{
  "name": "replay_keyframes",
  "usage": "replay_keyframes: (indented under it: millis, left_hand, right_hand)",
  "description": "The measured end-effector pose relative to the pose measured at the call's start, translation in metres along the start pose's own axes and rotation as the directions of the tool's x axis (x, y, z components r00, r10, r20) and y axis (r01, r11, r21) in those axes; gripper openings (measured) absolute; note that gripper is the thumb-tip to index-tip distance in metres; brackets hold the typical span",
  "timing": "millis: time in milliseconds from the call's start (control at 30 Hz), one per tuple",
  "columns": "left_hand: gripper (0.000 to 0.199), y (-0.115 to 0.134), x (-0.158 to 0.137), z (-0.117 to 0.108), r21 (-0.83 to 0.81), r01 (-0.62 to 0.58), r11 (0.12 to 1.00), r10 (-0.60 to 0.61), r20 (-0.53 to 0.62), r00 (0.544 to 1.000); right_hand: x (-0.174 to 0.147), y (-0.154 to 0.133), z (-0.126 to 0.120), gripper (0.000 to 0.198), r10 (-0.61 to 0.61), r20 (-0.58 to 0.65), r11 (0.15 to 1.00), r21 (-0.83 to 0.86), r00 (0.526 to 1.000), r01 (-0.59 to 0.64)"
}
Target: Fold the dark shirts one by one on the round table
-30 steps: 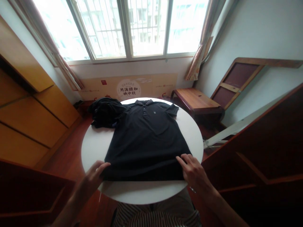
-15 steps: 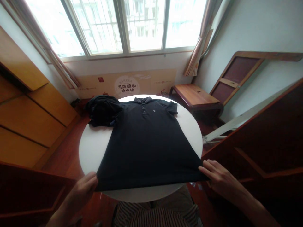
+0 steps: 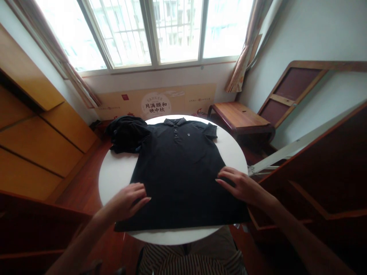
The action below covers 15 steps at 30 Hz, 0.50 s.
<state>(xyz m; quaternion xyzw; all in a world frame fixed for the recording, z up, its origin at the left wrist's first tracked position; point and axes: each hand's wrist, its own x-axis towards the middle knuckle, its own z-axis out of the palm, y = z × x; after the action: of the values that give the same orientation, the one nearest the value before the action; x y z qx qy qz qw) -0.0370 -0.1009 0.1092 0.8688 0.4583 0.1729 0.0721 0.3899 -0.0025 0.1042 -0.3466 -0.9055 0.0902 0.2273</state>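
A black polo shirt (image 3: 183, 179) lies spread front side up on the round white table (image 3: 110, 179), its collar at the far edge and its hem towards me. Over the shirt's lower left side is my left hand (image 3: 130, 200), fingers curved with a gap to the thumb and nothing between them. My right hand (image 3: 239, 185) hovers over or rests lightly on the lower right side; its fingers are apart and hold nothing. Whether either hand touches the cloth I cannot tell. A heap of dark clothing (image 3: 127, 133) sits at the table's far left, against the shirt's sleeve.
A low wooden stool or bench (image 3: 241, 114) stands beyond the table on the right. Wooden cabinets (image 3: 31, 149) line the left. Dark red wooden panels (image 3: 323, 179) flank me on both sides. A printed cardboard panel (image 3: 197, 99) leans below the window.
Both hands have let go of the hem corners and moved inward and away from me over the shirt. The hem now lies slack, and the view has shifted slightly.
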Motion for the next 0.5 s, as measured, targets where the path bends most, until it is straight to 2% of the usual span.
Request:
replay_keyframes:
  millis: [33, 100, 167, 200, 300, 367, 433, 467, 500]
  left_hand:
    - [0.031, -0.004, 0.026, 0.005, -0.016, -0.021, 1.000, 0.021, 0.040, 0.999]
    - [0.036, -0.015, 0.077, 0.021, -0.071, -0.050, 0.996, 0.052, 0.026, 0.998]
    - [0.041, -0.030, 0.113, 0.040, -0.045, 0.001, 0.999, 0.001, 0.045, 0.999]
    - [0.045, -0.038, 0.123, 0.050, -0.013, 0.042, 0.999, -0.041, 0.077, 0.996]
    - [0.057, -0.060, 0.123, 0.072, 0.096, 0.130, 0.987, -0.144, 0.163, 0.976]
    - [0.060, -0.068, 0.109, 0.081, 0.129, 0.130, 0.983, -0.152, 0.176, 0.973]
    - [0.061, -0.071, 0.098, 0.082, 0.143, 0.124, 0.982, -0.145, 0.145, 0.979]
    - [0.061, -0.071, 0.097, 0.081, 0.146, 0.124, 0.982, -0.142, 0.120, 0.983]
    - [0.058, -0.069, 0.100, 0.079, 0.148, 0.126, 0.981, -0.140, 0.092, 0.986]
  right_hand:
    - [0.026, -0.001, 0.010, 0.028, -0.014, 0.008, 1.000, 0.013, 1.000, 0.014]
    - [0.075, -0.001, 0.035, 0.033, -0.040, 0.044, 0.999, 0.021, 0.998, 0.039]
    - [0.112, 0.006, 0.063, 0.039, -0.013, 0.140, 0.999, -0.027, 0.990, 0.017]
    - [0.123, 0.012, 0.075, 0.042, 0.038, 0.185, 0.998, -0.058, 0.982, -0.028]
    - [0.132, 0.041, 0.097, 0.048, 0.186, 0.225, 0.980, -0.117, 0.957, -0.163]
    - [0.126, 0.067, 0.097, 0.047, 0.253, 0.154, 0.966, -0.087, 0.955, -0.242]
    - [0.121, 0.096, 0.086, 0.038, 0.364, 0.013, 0.931, 0.008, 0.931, -0.364]
    - [0.121, 0.111, 0.079, 0.032, 0.464, -0.079, 0.885, 0.093, 0.882, -0.457]
    - [0.124, 0.125, 0.070, 0.026, 0.584, -0.162, 0.809, 0.197, 0.796, -0.554]
